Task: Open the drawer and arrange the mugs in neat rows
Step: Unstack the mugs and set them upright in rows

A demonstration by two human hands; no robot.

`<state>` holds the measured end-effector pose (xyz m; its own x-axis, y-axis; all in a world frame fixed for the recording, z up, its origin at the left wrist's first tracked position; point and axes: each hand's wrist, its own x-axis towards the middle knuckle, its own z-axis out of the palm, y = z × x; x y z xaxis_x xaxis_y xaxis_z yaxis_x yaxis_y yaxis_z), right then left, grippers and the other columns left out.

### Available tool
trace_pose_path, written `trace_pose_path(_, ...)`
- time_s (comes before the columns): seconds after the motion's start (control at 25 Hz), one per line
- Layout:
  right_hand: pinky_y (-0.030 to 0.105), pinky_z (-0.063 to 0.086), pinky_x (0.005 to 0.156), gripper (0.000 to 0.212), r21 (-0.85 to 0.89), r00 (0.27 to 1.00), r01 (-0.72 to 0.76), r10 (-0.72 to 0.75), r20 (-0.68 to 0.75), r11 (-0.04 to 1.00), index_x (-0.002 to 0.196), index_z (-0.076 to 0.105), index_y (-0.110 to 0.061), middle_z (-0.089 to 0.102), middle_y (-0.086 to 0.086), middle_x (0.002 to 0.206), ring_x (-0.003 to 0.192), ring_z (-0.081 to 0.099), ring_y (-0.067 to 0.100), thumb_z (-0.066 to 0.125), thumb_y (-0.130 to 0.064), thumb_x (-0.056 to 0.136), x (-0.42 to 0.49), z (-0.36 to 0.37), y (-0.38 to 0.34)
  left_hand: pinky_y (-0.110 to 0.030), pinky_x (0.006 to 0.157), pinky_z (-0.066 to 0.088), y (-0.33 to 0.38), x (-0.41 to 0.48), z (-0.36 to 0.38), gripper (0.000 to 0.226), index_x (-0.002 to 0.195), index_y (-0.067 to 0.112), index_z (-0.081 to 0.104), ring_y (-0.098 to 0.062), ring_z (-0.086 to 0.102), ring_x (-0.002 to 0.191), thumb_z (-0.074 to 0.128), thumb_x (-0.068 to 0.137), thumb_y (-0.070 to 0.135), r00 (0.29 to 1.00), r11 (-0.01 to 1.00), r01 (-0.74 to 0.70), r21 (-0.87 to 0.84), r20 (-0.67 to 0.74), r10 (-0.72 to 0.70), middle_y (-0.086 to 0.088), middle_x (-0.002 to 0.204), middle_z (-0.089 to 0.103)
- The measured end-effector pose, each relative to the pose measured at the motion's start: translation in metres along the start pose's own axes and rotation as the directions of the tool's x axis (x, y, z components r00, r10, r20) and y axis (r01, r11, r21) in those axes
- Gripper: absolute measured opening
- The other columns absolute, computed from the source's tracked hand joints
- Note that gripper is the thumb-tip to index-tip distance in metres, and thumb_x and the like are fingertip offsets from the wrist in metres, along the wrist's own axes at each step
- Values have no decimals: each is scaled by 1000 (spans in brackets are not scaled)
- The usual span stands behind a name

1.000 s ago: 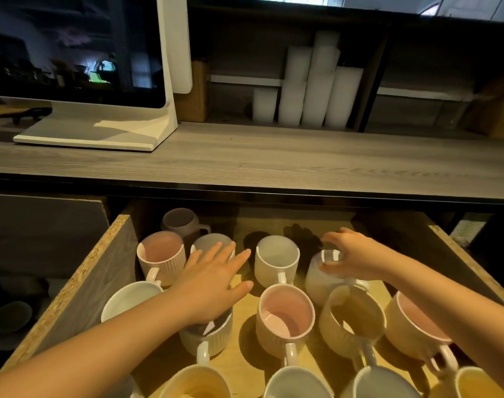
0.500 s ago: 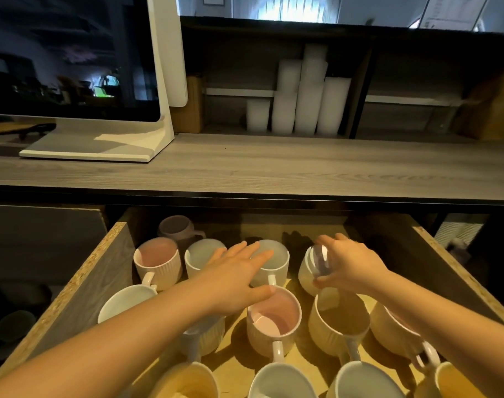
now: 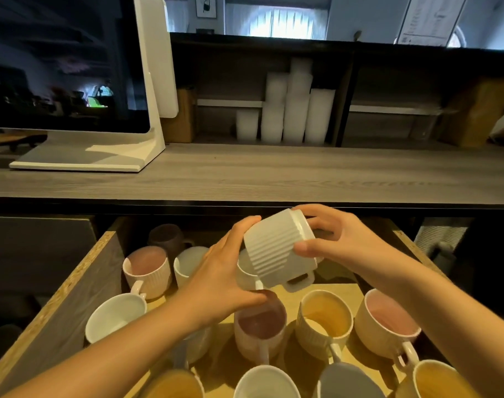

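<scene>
The wooden drawer (image 3: 81, 271) stands open below the counter, filled with several ribbed mugs in white, pink and yellow tones. My right hand (image 3: 340, 239) holds a white ribbed mug (image 3: 279, 248) lifted above the drawer, tipped on its side with its handle pointing down. My left hand (image 3: 225, 271) touches the same mug's left side with its fingertips, and its thumb rests near the rim of a pink mug (image 3: 259, 326) below. Another white mug behind my left hand is mostly hidden.
A grey wooden counter (image 3: 273, 173) runs above the drawer. A white monitor stand (image 3: 101, 156) sits on it at left. Stacks of white cups (image 3: 291, 110) stand on the back shelf. A dark mug (image 3: 166, 237) sits at the drawer's far left corner.
My right hand has lifted the white ribbed mug out of the drawer and tipped it. My left hand moved right and up to meet it.
</scene>
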<state>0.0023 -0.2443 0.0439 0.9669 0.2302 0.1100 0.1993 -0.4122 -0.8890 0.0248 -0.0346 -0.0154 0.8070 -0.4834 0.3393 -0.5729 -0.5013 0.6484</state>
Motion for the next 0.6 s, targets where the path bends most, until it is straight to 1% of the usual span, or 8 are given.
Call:
trace_pose_path(0.12, 22, 53, 80, 70, 78, 996, -40, 34, 82, 996, 121, 52, -43, 64, -14, 116, 107, 60, 4, 71, -56, 54, 0, 5, 10, -2, 86, 38, -2, -5, 1, 93, 121, 54, 21, 12, 36, 117, 85, 60, 28, 997, 999, -45, -15, -57, 44, 31, 121, 37)
trace_pose_path(0.2, 26, 53, 86, 70, 67, 991, -62, 54, 121, 996, 127, 49, -40, 61, -13, 122, 113, 58, 6, 71, -58, 62, -1, 3, 14, 5, 82, 34, -2, -6, 1, 88, 120, 51, 26, 16, 34, 116, 86, 58, 32, 995, 998, -57, -4, -85, 57, 29, 120, 39)
trace_pose_path(0.28, 26, 54, 87, 67, -5, 997, -42, 43, 63, 999, 131, 45, -38, 59, -14, 123, 115, 56, 8, 67, -57, 70, -3, 3, 15, 5, 79, 35, 0, -5, -1, 86, 120, 51, 27, 16, 34, 115, 84, 56, 38, 993, 998, -55, 19, -99, 56, 28, 118, 40)
trace_pose_path(0.36, 26, 53, 89, 71, -103, 999, -24, 28, 36, 994, 131, 40, -41, 55, -21, 120, 113, 55, 5, 61, -57, 65, -4, 10, 15, -3, 74, 40, 1, -3, -1, 89, 124, 48, 28, 8, 38, 112, 83, 54, 43, 993, 996, -39, 75, -105, 47, 24, 116, 38)
trace_pose_path(0.4, 22, 52, 87, 69, -126, 999, -19, 25, 39, 992, 128, 38, -46, 53, -26, 115, 109, 54, 1, 60, -57, 63, -5, 16, 15, -6, 75, 41, 3, -3, 0, 91, 127, 45, 29, 2, 41, 110, 81, 53, 45, 993, 994, -29, 104, -108, 40, 21, 116, 38)
trace_pose_path(0.48, 15, 53, 75, 50, -115, 1000, -3, 6, 19, 993, 108, 40, -54, 52, -31, 105, 99, 55, -3, 63, -56, 64, -5, 27, 16, -16, 80, 45, 7, -4, 3, 92, 131, 41, 29, -2, 41, 108, 75, 51, 50, 993, 991, -16, 133, -114, 32, 18, 118, 36)
trace_pose_path(0.52, 14, 55, 71, 41, -99, 1000, 3, -3, -2, 995, 102, 43, -54, 55, -27, 103, 96, 57, -1, 66, -52, 67, -5, 29, 17, -18, 83, 46, 9, -4, 5, 92, 132, 40, 28, -2, 41, 109, 74, 53, 50, 993, 992, -13, 127, -112, 27, 18, 119, 35)
trace_pose_path(0.6, 18, 58, 71, 33, -22, 1000, -17, 16, -25, 1000, 103, 51, -48, 62, -15, 105, 96, 62, 7, 68, -41, 76, -5, 26, 21, -17, 87, 43, 11, -4, 6, 93, 133, 42, 25, 0, 39, 111, 80, 59, 48, 996, 997, -13, 72, -85, 19, 20, 122, 35)
